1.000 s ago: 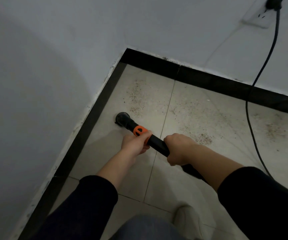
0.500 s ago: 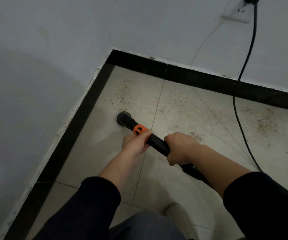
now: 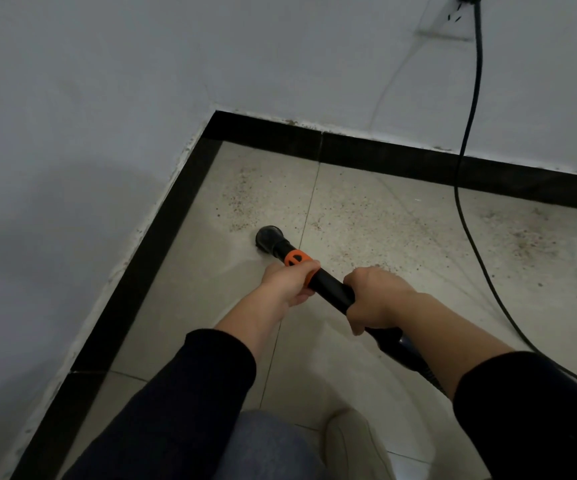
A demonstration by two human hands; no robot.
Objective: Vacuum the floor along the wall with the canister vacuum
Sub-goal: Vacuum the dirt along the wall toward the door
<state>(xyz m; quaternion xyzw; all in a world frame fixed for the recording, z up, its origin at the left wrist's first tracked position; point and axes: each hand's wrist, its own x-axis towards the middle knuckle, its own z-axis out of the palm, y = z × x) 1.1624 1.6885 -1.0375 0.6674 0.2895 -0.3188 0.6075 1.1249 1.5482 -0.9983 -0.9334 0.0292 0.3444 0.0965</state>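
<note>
A black vacuum wand point(image 3: 332, 289) with an orange collar point(image 3: 297, 259) slants down to the tiled floor. Its round nozzle point(image 3: 269, 239) touches the beige tile near the left wall's black skirting point(image 3: 141, 268). My left hand point(image 3: 289, 282) grips the wand at the orange collar. My right hand point(image 3: 373, 299) grips the black tube just behind it. Reddish-brown grit point(image 3: 245, 199) lies scattered on the tiles beyond the nozzle, toward the room's corner. The canister itself is out of view.
A black power cord point(image 3: 467, 126) hangs from a wall socket point(image 3: 453, 19) at top right and trails across the floor to the right. Black skirting point(image 3: 401, 161) runs along the far wall. My knee point(image 3: 266, 445) and a pale shoe point(image 3: 353, 445) are at the bottom.
The nozzle has slid a little right, away from the left skirting and toward the tile joint. Both hands keep their grip, and the view has shifted slightly.
</note>
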